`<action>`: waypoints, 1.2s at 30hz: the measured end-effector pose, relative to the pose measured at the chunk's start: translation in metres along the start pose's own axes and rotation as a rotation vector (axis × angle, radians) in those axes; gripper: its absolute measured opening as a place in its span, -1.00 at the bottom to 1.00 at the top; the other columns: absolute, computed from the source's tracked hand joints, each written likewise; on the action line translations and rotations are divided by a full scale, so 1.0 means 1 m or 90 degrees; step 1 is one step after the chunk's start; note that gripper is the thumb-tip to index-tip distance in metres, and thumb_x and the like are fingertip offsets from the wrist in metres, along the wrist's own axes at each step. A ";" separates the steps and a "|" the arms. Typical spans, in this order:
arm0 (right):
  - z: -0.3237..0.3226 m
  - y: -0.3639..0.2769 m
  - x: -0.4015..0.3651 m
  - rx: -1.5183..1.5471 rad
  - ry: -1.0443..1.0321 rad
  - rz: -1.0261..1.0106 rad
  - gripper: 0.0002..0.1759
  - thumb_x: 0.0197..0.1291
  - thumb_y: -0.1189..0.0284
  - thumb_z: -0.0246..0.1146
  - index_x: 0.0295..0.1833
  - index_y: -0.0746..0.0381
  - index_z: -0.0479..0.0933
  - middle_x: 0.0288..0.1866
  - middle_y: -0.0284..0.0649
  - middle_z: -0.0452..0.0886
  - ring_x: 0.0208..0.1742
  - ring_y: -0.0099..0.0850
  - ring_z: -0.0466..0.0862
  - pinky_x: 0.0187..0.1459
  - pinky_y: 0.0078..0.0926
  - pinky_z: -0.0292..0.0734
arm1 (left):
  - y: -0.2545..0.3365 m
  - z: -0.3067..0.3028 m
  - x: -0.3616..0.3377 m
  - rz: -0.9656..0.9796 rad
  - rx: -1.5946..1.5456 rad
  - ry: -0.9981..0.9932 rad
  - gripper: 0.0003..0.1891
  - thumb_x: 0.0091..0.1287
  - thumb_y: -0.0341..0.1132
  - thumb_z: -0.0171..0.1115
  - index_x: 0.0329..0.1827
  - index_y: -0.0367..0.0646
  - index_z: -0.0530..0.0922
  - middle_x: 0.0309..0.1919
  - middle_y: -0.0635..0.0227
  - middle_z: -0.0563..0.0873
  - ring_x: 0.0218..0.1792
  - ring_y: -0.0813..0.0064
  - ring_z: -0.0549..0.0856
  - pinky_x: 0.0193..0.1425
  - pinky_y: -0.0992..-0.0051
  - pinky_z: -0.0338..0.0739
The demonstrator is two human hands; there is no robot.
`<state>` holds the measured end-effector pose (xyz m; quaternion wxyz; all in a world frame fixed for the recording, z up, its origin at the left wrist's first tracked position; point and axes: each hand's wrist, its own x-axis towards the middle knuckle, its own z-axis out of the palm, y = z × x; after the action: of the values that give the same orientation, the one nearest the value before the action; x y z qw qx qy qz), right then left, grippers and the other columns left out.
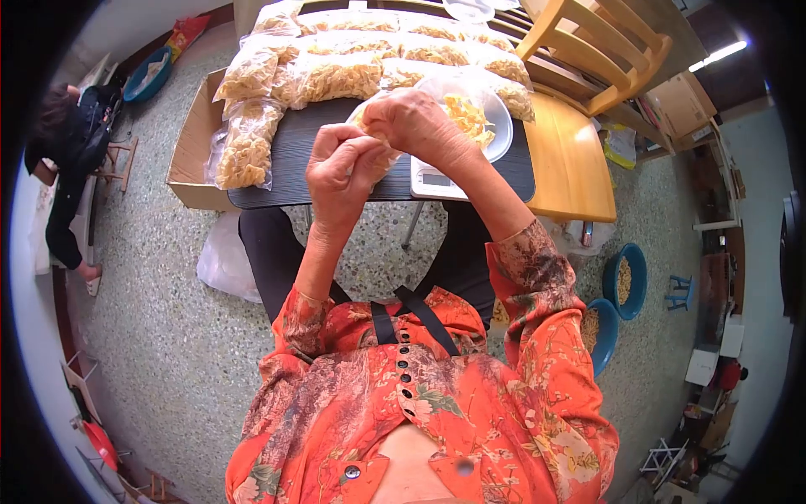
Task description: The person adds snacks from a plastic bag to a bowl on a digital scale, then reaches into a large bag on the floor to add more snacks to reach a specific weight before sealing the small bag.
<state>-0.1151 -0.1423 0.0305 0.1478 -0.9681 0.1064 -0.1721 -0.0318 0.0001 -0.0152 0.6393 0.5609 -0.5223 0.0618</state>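
Over the near edge of the dark table [290, 168], my left hand [342, 172] is closed in a pinch. My right hand [411, 122] curls down beside it, fingers bent inward. Between and below them shows part of a clear plastic bag [382, 165] with pale yellow dried pieces in it; my hands cover most of it, and both appear to grip its top. Just right of my hands, a white bowl [501, 134] holds more yellow strips [467, 120]. It rests on a white digital scale [431, 181], partly hidden by my right forearm.
Several filled clear bags [340, 77] line the table's back, and one bag [245, 147] lies at its left by a cardboard box [195, 143]. A wooden chair [588, 59] stands back right. Blue basins [625, 281] sit on the floor right. A person [71, 168] is at far left.
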 end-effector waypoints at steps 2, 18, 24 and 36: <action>0.000 0.000 -0.002 0.048 0.040 0.005 -0.95 0.00 0.55 0.36 -0.39 0.23 0.61 -0.28 -0.02 0.69 -0.09 -0.07 0.72 -0.07 -0.20 0.64 | 0.002 0.000 0.003 -0.007 0.000 0.000 -0.85 0.13 -0.58 0.46 -0.23 -0.25 0.75 -0.25 0.32 0.65 -0.23 0.44 0.67 -0.13 0.48 0.58; -0.032 0.076 -0.059 -0.309 -0.078 0.339 -0.69 0.17 0.52 0.23 0.04 0.10 0.67 -0.07 -0.04 0.75 0.00 -0.09 0.74 0.12 -0.17 0.61 | -0.007 0.006 -0.001 -0.045 -0.009 0.035 -0.84 0.12 -0.59 0.48 -0.24 -0.22 0.76 -0.22 0.35 0.66 -0.15 0.46 0.67 -0.01 0.48 0.56; -0.017 0.079 -0.057 -0.301 -0.081 0.336 -0.66 0.15 0.52 0.23 0.05 0.09 0.67 -0.06 -0.02 0.74 0.03 -0.13 0.73 0.14 -0.18 0.60 | -0.007 0.005 -0.001 -0.040 -0.009 0.025 -0.84 0.12 -0.58 0.48 -0.24 -0.22 0.76 -0.23 0.35 0.67 -0.16 0.45 0.67 -0.02 0.48 0.56; -0.030 0.097 -0.076 -0.093 0.038 0.287 -0.69 0.16 0.38 0.31 0.04 0.04 0.70 -0.09 -0.09 0.76 -0.04 -0.12 0.75 0.11 -0.22 0.63 | -0.012 0.000 -0.007 -0.036 -0.009 -0.002 -0.85 0.19 -0.59 0.47 -0.19 -0.26 0.76 -0.16 0.36 0.67 -0.11 0.52 0.65 0.04 0.55 0.53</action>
<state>-0.2108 -0.2206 0.0028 0.1089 -0.9225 0.3361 -0.1555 -0.0266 -0.0005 -0.0277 0.6443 0.5709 -0.5073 0.0390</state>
